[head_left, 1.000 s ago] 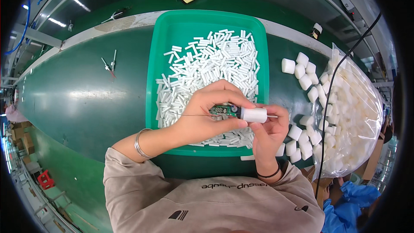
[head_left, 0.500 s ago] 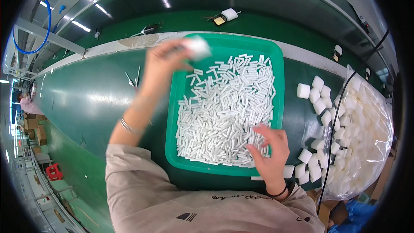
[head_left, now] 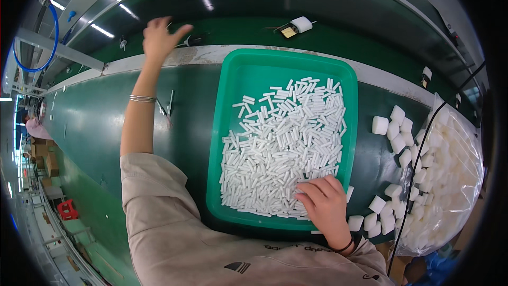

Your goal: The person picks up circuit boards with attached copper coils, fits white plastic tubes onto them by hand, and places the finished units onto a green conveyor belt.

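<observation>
My left hand is over the dark green strip behind the bench. Its fingers are spread, the thumb pointing right, and I see nothing held in it. Right beside it lies a small dark part with a pale tip, partly hidden by the hand. My right hand bends over the near right of the green tray, thumb and forefinger drawn together among the short white sticks. Whether a stick is pinched there is too small to tell. The sticks lie in a loose heap, thinner toward the tray's far left.
White cylindrical foam-like plugs lie loose right of the tray, beside a clear plastic bag full of them. A black cable crosses in front. A white-capped part lies on the far strip. Thin metal pieces rest left of the tray.
My left hand has moved left and away to the far strip; the white piece it held is no longer in it. My right hand has lowered onto the sticks, its fingers closing.
</observation>
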